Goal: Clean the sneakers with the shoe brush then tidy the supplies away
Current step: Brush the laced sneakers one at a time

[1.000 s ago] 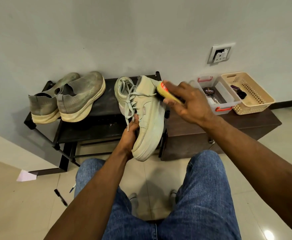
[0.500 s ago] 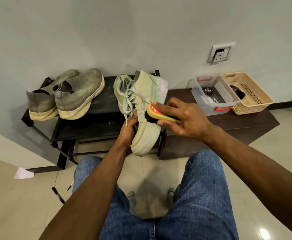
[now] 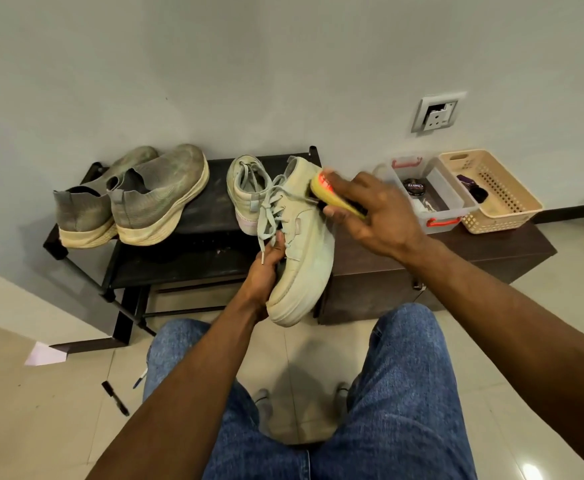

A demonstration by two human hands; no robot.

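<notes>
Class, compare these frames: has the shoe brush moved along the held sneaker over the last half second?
Yes. The shoe brush in the right hand has moved up the held sneaker, away from its toe and toward the wall socket.

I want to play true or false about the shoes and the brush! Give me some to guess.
1. The right hand holds the yellow brush against the cream sneaker. True.
2. The left hand is empty. False: it grips the cream sneaker.
3. Two grey slip-on shoes sit on the black rack. True.
4. The beige basket sits on the floor. False: it sits on the brown cabinet, beside the clear box.
5. The polish tin lies in the clear box. True.
</notes>
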